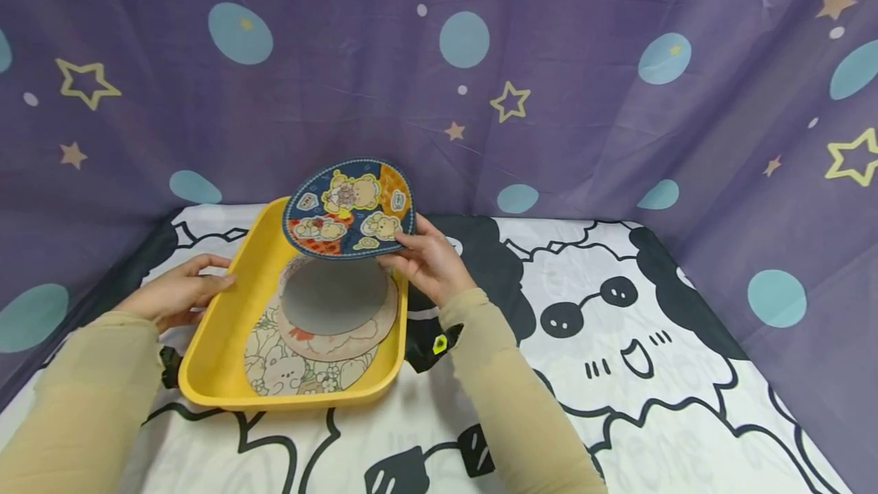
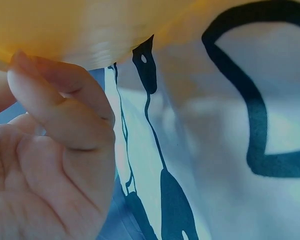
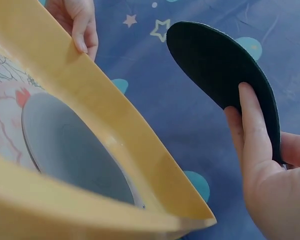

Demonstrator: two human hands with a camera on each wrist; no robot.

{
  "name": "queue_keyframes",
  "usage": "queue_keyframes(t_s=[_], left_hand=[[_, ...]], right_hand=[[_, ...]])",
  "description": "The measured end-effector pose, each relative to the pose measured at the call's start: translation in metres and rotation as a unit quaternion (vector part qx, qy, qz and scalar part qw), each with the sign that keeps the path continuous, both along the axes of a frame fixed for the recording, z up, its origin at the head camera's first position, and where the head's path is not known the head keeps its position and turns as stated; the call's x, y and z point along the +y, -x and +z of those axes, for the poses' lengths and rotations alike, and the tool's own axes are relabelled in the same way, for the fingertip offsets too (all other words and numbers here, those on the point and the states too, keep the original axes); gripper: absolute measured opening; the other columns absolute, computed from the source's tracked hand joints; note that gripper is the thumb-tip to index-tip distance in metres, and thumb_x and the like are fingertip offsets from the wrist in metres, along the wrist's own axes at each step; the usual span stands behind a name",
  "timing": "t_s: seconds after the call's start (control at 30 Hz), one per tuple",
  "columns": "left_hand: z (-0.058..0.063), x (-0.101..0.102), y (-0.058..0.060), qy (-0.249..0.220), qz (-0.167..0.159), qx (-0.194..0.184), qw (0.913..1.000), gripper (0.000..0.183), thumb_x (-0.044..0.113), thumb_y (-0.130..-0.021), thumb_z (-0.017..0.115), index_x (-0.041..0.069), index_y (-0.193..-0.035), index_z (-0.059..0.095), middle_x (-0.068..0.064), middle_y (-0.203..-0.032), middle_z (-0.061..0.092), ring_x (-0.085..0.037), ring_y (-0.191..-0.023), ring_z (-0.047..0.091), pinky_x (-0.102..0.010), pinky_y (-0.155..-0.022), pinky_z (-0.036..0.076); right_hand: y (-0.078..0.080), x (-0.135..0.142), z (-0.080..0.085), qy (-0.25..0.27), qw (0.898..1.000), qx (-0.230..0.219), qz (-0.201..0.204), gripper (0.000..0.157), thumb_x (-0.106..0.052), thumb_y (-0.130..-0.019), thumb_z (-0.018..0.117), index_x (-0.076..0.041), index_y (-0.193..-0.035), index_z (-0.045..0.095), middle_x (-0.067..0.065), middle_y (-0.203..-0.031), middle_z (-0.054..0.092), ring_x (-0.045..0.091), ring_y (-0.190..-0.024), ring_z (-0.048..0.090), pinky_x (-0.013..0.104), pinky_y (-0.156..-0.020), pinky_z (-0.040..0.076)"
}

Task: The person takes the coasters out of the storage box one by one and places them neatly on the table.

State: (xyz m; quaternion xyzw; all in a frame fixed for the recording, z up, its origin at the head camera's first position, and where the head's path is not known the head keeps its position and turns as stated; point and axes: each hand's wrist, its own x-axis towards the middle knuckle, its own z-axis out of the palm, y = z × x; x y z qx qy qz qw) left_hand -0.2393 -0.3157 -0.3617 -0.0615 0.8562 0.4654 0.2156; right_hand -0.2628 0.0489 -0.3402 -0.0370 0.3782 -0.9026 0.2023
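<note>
A round mat with cartoon bears on navy, orange and red patches is pinched at its lower right edge by my right hand. It is held tilted above the far part of a yellow tray; the right wrist view shows its plain dark underside. My left hand grips the tray's left rim, the fingers curled against its side in the left wrist view. Inside the tray, a plain grey disc overlaps a pinkish round piece and a piece with line-drawn animals.
The tray stands on a white cloth printed with black cartoon sheep. A purple curtain with stars and blue ovals hangs behind and at the sides, close to the tray's far end.
</note>
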Motion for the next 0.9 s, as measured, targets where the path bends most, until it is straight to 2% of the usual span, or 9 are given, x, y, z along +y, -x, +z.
queue_keyframes(t_s=[0.1,0.23,0.33,0.57,0.9], left_hand=[[0.000,0.001,0.000,0.000,0.001,-0.001,1.0000,0.072,0.042,-0.102,0.051,0.001,-0.151,0.018,-0.016,-0.127,0.059,-0.017,-0.094,0.063,-0.033,-0.080,0.053],[0.000,0.002,0.000,0.004,0.002,-0.004,1.0000,0.071,0.042,-0.102,0.050,0.002,-0.151,0.019,-0.017,-0.129,0.058,-0.018,-0.094,0.063,-0.033,-0.080,0.052],[0.000,0.003,0.000,0.009,0.002,-0.003,1.0000,0.071,0.043,-0.102,0.051,0.002,-0.151,0.019,-0.017,-0.129,0.058,-0.018,-0.094,0.063,-0.032,-0.079,0.052],[0.001,0.002,-0.001,0.008,0.002,-0.001,1.0000,0.072,0.043,-0.102,0.051,0.001,-0.151,0.018,-0.018,-0.128,0.058,-0.018,-0.093,0.062,-0.033,-0.079,0.052],[0.003,0.000,-0.002,0.011,-0.002,-0.002,0.9999,0.073,0.044,-0.102,0.051,0.002,-0.151,0.018,-0.020,-0.131,0.056,-0.018,-0.095,0.063,-0.032,-0.080,0.053]], right_hand=[[-0.002,0.008,-0.003,0.007,1.000,0.000,-0.008,0.052,0.005,-0.103,0.040,-0.017,-0.150,0.042,0.020,-0.147,0.045,0.034,-0.137,0.045,0.044,-0.105,0.041],[-0.007,0.020,-0.006,0.013,1.000,-0.007,-0.024,0.052,0.005,-0.102,0.041,-0.017,-0.150,0.042,0.019,-0.145,0.047,0.032,-0.132,0.049,0.037,-0.092,0.053],[-0.011,0.027,-0.009,0.014,0.999,-0.015,-0.035,0.053,0.005,-0.102,0.041,-0.017,-0.150,0.042,0.019,-0.143,0.048,0.030,-0.127,0.053,0.034,-0.086,0.057],[-0.017,0.040,-0.011,0.003,0.998,-0.023,-0.066,0.053,0.005,-0.101,0.042,-0.017,-0.149,0.043,0.017,-0.138,0.051,0.024,-0.115,0.061,0.033,-0.085,0.057],[-0.029,0.054,-0.007,0.023,0.996,-0.012,-0.087,0.052,0.006,-0.102,0.039,-0.014,-0.150,0.041,0.017,-0.132,0.053,0.021,-0.106,0.067,0.032,-0.085,0.057]])
